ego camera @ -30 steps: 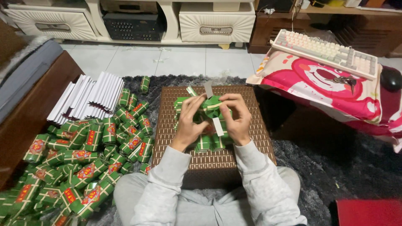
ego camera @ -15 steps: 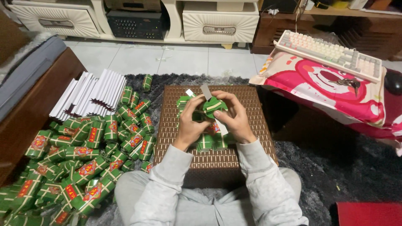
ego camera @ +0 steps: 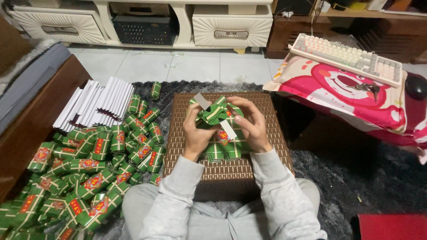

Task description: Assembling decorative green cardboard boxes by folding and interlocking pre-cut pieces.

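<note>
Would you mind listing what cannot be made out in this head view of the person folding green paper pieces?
- Green folded paper piece: its underside is hidden by the left hand and right hand holding it.
- Green pieces on the brown woven box: partly covered by both hands, so their count is unclear.
- Pile of green and red folded packets: cut off by the left and bottom edges.
- Red flat object: cut off at the bottom edge, kind unclear.

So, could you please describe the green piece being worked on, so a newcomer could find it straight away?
Start at the brown woven box on the dark rug. Above it, the left hand and right hand hold one green folded paper piece. Unlike the finished green pieces heaped on the floor, it is raised and has white tabs sticking out.
</note>
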